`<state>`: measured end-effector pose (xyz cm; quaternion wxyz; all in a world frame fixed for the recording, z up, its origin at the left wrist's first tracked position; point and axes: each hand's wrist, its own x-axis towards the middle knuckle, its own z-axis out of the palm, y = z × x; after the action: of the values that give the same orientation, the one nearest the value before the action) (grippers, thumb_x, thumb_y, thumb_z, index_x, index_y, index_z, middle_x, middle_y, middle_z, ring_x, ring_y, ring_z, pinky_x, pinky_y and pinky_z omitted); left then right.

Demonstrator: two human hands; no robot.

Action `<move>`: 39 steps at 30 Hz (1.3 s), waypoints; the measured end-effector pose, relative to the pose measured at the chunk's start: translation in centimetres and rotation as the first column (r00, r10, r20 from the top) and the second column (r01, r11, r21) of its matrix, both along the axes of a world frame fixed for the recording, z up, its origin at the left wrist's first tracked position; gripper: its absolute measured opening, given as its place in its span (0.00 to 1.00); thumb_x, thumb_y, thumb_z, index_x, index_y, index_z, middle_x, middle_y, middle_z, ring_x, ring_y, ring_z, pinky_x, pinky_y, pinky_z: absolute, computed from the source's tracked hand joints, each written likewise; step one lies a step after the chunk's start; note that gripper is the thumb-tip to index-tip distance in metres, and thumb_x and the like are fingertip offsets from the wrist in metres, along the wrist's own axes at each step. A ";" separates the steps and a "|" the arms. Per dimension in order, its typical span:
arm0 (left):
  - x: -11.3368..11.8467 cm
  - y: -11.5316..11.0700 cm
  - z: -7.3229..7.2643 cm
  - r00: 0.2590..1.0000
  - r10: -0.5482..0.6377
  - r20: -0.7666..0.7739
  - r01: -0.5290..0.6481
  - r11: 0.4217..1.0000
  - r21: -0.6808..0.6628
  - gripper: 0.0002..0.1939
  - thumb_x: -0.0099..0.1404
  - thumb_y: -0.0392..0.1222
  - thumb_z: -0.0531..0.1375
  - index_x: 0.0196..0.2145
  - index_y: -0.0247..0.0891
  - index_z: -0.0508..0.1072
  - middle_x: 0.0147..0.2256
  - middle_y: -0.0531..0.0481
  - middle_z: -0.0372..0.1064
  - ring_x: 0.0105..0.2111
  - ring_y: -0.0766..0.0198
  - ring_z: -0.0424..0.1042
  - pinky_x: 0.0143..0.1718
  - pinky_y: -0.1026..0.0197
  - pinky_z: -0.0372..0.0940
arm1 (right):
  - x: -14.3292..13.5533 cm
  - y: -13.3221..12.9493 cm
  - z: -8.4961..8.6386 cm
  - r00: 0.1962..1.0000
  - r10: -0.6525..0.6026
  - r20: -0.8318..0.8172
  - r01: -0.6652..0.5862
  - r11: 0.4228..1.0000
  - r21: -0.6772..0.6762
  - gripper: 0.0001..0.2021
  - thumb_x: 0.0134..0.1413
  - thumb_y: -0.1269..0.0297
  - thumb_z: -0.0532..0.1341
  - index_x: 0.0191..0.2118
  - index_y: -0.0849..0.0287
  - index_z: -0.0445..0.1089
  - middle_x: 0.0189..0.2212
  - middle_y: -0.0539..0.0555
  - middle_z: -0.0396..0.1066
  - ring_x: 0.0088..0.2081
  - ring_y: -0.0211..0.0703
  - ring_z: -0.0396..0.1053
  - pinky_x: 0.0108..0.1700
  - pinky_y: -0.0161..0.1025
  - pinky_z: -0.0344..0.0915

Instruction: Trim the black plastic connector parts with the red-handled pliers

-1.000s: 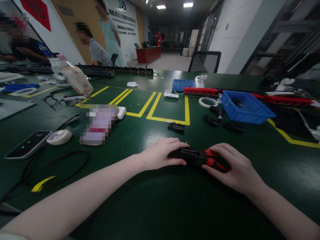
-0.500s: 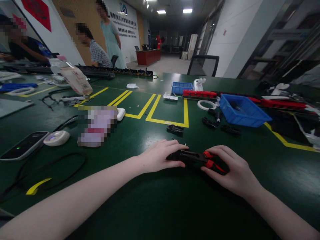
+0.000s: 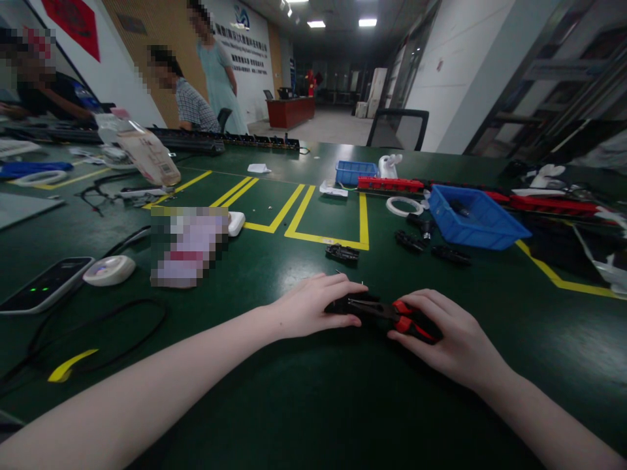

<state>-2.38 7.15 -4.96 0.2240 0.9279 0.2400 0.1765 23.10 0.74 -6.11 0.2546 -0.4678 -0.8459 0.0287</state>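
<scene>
My right hand [image 3: 443, 336] is closed around the red and black handles of a pair of pliers [image 3: 402, 317]. The dark jaws point left and reach a black part [image 3: 337, 305], which my left hand [image 3: 318, 303] grips between thumb and fingers. Where jaws and part meet is dark, so I cannot tell exactly what the tips pinch. Just beyond my left hand a similar black part [image 3: 342, 252] lies on the green table [image 3: 313, 418]. Further right are two more dark parts, one left [image 3: 410, 241] and one right [image 3: 451, 254].
A blue bin [image 3: 482, 222] stands at the right, with a white ring [image 3: 404, 206] beside it. Red strips [image 3: 390, 185] and a smaller blue bin [image 3: 356, 172] lie behind. On the left are a phone [image 3: 191, 248], a tape roll [image 3: 108, 270], a black cable [image 3: 161, 320] and a bottle [image 3: 149, 153].
My right hand and the pliers have shifted slightly left, and the handles look closer together. My left hand stays almost in place on the black part.
</scene>
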 end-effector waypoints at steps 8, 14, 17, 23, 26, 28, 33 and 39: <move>0.0 0.0 0.0 1.000 -0.006 0.000 0.006 1.000 0.003 0.24 0.65 0.48 0.58 0.56 0.39 0.60 0.44 0.46 0.67 0.40 0.60 0.67 0.40 0.59 0.61 | -0.2 0.0 0.3 1.000 -0.004 0.006 0.004 1.000 -0.005 0.14 0.52 0.57 0.61 0.43 0.56 0.65 0.37 0.57 0.69 0.37 0.46 0.70 0.36 0.43 0.70; 0.1 0.1 -0.1 1.000 0.004 -0.006 -0.004 1.000 -0.009 0.24 0.65 0.49 0.58 0.56 0.40 0.60 0.45 0.46 0.67 0.41 0.59 0.67 0.40 0.59 0.61 | -0.2 -0.1 0.3 1.000 0.001 0.013 -0.001 1.000 -0.027 0.14 0.53 0.56 0.61 0.43 0.56 0.65 0.37 0.57 0.69 0.37 0.46 0.70 0.36 0.42 0.70; 0.0 0.1 -0.1 1.000 0.001 0.002 -0.001 1.000 -0.004 0.24 0.65 0.48 0.58 0.56 0.39 0.60 0.45 0.46 0.67 0.41 0.60 0.67 0.41 0.59 0.61 | -0.2 -0.1 0.3 1.000 -0.003 0.021 0.004 1.000 -0.030 0.14 0.53 0.56 0.61 0.43 0.57 0.64 0.37 0.57 0.69 0.37 0.46 0.70 0.36 0.42 0.70; 0.0 0.1 -0.2 1.000 0.003 0.010 -0.003 1.000 0.000 0.24 0.65 0.48 0.59 0.55 0.40 0.61 0.45 0.46 0.67 0.42 0.59 0.67 0.41 0.59 0.61 | -0.3 -0.1 0.2 1.000 -0.001 0.028 0.002 0.999 -0.035 0.14 0.54 0.57 0.60 0.43 0.57 0.63 0.37 0.57 0.68 0.36 0.45 0.69 0.35 0.42 0.70; 0.0 0.1 -0.1 1.000 -0.017 0.005 0.017 1.000 0.005 0.21 0.66 0.50 0.57 0.53 0.38 0.63 0.43 0.48 0.68 0.40 0.60 0.68 0.40 0.59 0.60 | -0.2 -0.1 0.3 0.999 0.013 0.030 -0.012 1.000 -0.024 0.14 0.54 0.57 0.60 0.44 0.57 0.63 0.37 0.57 0.68 0.36 0.45 0.69 0.35 0.42 0.70; 0.0 0.1 0.0 0.999 -0.035 -0.004 0.035 0.999 0.010 0.19 0.66 0.50 0.57 0.50 0.37 0.65 0.40 0.49 0.69 0.38 0.61 0.68 0.40 0.60 0.59 | -0.1 -0.1 0.2 0.999 0.024 0.037 -0.024 1.000 -0.015 0.14 0.54 0.57 0.60 0.44 0.57 0.63 0.36 0.57 0.68 0.36 0.45 0.69 0.34 0.42 0.70; 0.1 0.2 -0.2 0.999 -0.033 0.014 0.032 0.999 0.022 0.21 0.65 0.49 0.58 0.51 0.36 0.64 0.42 0.48 0.69 0.39 0.61 0.68 0.40 0.61 0.60 | 0.1 0.1 0.1 0.998 0.035 0.044 -0.036 0.999 0.028 0.16 0.53 0.55 0.61 0.43 0.58 0.64 0.36 0.57 0.68 0.35 0.44 0.69 0.32 0.40 0.70; 0.1 0.1 -0.3 1.000 0.009 0.009 -0.010 0.999 0.053 0.23 0.64 0.47 0.60 0.54 0.37 0.62 0.45 0.46 0.67 0.42 0.59 0.68 0.42 0.60 0.60 | 0.1 0.2 -0.1 0.999 0.028 0.037 -0.028 1.000 0.012 0.16 0.53 0.54 0.61 0.44 0.58 0.64 0.36 0.57 0.69 0.35 0.44 0.69 0.33 0.40 0.70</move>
<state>-2.25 7.28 -5.27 0.1994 0.9317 0.2386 0.1879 23.19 0.90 -6.24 0.2416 -0.4548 -0.8570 0.0185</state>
